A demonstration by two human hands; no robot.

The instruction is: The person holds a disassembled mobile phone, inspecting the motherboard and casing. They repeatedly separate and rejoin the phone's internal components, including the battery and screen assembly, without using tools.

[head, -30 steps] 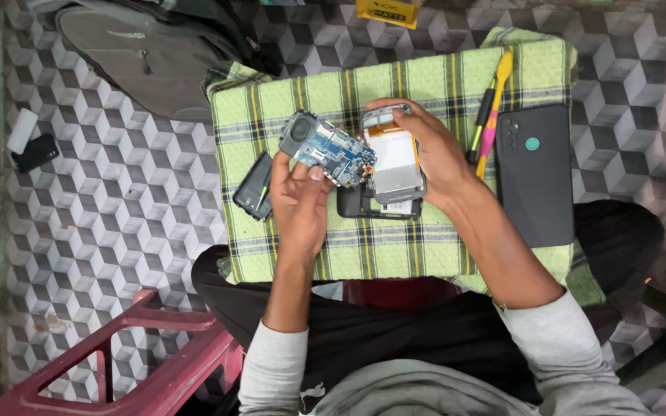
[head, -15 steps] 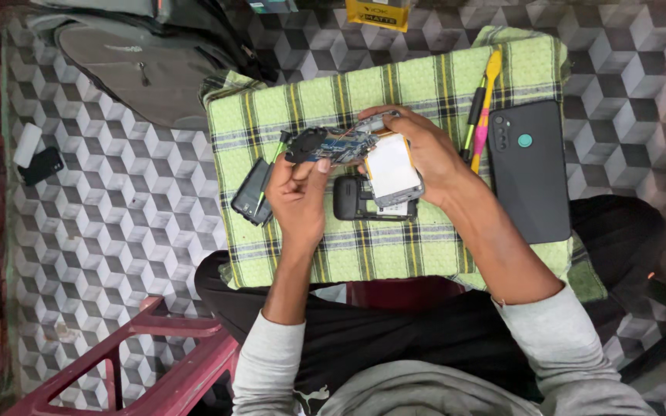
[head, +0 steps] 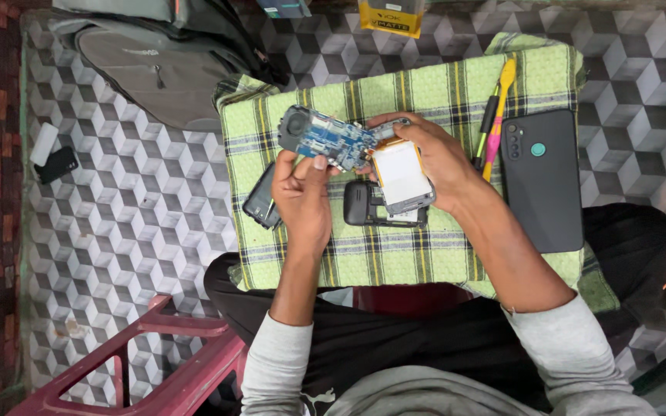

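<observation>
A blue circuit board [head: 325,140] — light, stiff, likely fragile — is pinched at its edges between left hand [head: 302,192] and right hand [head: 433,158], a display module [head: 402,179] just below the grip.

Two hands are in view: the left hand [head: 302,196] and the right hand [head: 433,158]. Between them is one blue circuit board [head: 325,139] and one white screen module [head: 402,177]. Below the hands lie two dark phone shells [head: 383,208]. Right of the right hand: one black smartphone [head: 541,181] and what appear to be two slim tools [head: 497,115]. Beneath everything lies one checked cloth [head: 395,254].
</observation>
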